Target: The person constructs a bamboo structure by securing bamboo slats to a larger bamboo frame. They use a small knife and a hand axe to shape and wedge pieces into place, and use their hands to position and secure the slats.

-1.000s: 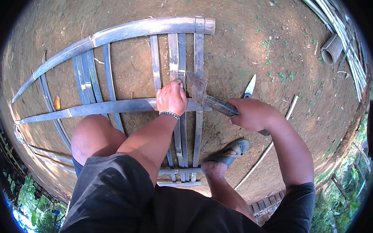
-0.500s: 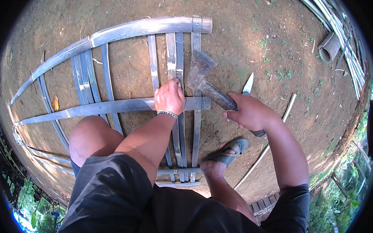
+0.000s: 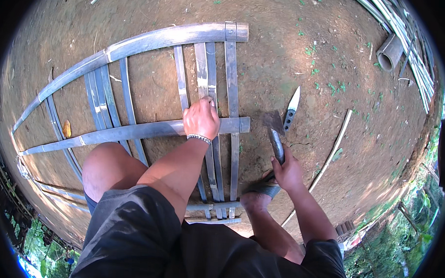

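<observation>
A frame of split bamboo lies on the ground, with an upper rail point(image 3: 152, 41) and a middle rail point(image 3: 149, 130) crossed by several narrow slats. My left hand point(image 3: 202, 119) is closed on a bamboo slat point(image 3: 201, 72) where it meets the middle rail; the fingertips are partly hidden. To the right of the frame, my right hand point(image 3: 286, 171) grips the dark handle of a hatchet point(image 3: 276, 143). The hatchet's head is raised away from me, apart from the slats. A knife point(image 3: 291, 108) with a dark, holed handle lies on the soil just beyond the hatchet head.
My sandalled foot point(image 3: 262, 189) is beside the frame's right end, and my bent knee point(image 3: 111, 167) is over its left part. A thin stick point(image 3: 332, 152) lies on the right. At the far right are a bamboo tube point(image 3: 390, 52) and a bundle of long strips point(image 3: 407, 40).
My right hand has drawn the hatchet back toward me, away from the slats, uncovering the knife's handle. My left hand stays at the same slat.
</observation>
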Available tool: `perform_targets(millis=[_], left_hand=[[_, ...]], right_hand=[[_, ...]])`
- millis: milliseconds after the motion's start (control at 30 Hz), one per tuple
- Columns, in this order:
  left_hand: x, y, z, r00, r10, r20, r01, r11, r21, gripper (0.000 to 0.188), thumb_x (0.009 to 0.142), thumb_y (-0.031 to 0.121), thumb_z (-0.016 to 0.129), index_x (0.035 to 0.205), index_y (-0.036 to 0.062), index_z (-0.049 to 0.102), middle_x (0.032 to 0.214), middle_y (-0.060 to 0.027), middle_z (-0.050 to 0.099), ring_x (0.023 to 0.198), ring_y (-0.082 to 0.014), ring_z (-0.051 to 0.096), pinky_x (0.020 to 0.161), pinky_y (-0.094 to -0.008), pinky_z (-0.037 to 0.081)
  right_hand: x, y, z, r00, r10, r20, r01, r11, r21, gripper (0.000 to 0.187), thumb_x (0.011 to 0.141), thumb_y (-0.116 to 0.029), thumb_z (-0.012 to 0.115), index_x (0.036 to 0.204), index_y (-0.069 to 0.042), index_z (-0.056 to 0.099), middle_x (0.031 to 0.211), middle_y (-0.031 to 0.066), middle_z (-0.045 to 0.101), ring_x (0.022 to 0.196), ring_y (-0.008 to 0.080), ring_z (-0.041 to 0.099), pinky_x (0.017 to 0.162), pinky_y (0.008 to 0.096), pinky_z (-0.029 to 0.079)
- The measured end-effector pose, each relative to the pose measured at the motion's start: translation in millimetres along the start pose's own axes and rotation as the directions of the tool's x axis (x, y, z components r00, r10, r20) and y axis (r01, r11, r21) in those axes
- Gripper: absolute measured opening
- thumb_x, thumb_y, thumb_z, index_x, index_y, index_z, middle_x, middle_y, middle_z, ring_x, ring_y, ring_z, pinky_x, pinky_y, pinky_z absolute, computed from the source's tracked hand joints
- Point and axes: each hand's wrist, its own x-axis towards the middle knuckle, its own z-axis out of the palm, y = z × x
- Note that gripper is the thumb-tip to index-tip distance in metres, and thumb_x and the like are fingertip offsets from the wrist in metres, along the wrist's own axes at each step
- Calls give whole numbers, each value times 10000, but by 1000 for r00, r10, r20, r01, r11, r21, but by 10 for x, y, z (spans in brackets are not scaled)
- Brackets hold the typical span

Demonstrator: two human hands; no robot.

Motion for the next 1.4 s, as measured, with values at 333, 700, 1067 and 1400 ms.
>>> perform_targets(millis=[333, 700, 1067, 1400], left_hand=[[13, 49, -25, 997, -34, 64, 34, 999, 8, 147, 1001, 206, 587, 1123, 128, 616, 928, -112, 724, 901, -337, 692, 812, -483, 461], [-6, 41, -30, 999, -31, 27, 31, 1000, 1, 139, 1010, 218, 581, 1109, 129, 624, 940, -101, 730, 911, -327, 697, 813, -481, 463], [6, 31, -10, 1000, -6, 1, 6, 1000, 5, 147, 960, 180, 624, 1092, 117, 615, 878, -113, 718, 860, -325, 691, 768, -486, 458], [3, 23, -9, 1000, -15, 5, 15, 1000, 3, 121, 991, 203, 605, 1089, 136, 628, 927, -103, 727, 886, -327, 697, 791, -476, 468]], right_hand=[[103, 654, 823, 866, -14, -500, -33, 996, -85, 700, 848, -216, 758, 1477, -102, 475, 1223, 200, 549, 1089, 418, 592, 909, 525, 494], [603, -786, 575, 816, -420, -397, 369, 907, -202, 321, 812, -278, 826, 1119, -216, 755, 1110, -5, 625, 1098, 245, 545, 960, 461, 351], [758, -814, 535, 876, -324, -358, 369, 927, 64, 65, 828, -223, 817, 855, -173, 786, 939, -7, 731, 1012, 221, 597, 925, 433, 344], [921, -680, 113, 989, 56, -136, 70, 635, 770, 297, 1000, -284, 715, 1011, 7, 775, 865, 69, 744, 786, 82, 631, 718, 289, 503]])
